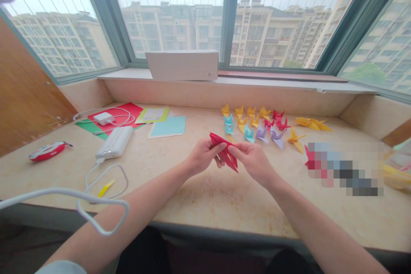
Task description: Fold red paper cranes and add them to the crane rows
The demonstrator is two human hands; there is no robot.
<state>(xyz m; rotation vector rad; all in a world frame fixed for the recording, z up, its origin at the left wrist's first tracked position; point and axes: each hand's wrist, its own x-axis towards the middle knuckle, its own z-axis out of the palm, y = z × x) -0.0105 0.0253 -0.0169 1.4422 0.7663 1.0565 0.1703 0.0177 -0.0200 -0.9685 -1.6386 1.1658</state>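
Observation:
Between my two hands, above the middle of the table, is a piece of folded red origami paper (231, 161) with pointed ends. My left hand (203, 156) pinches its left side, thumb on top. From the right, my right hand (252, 158) grips the other side between thumb and fingers. Beyond the hands stand several folded paper cranes: yellow cranes (243, 125), blue cranes (248, 133), purple cranes (276, 136) and red cranes (281, 120). A lone yellow crane (296, 139) is nearest to my right hand. The fingers partly cover the red paper.
At left lie a white power bank (114, 143) with a cable, a white charger (103, 118), coloured paper sheets (168, 127) and a red-and-white object (47, 151). A white box (183, 66) stands on the windowsill. A larger yellow folded piece (313, 123) and a blurred patch are at right.

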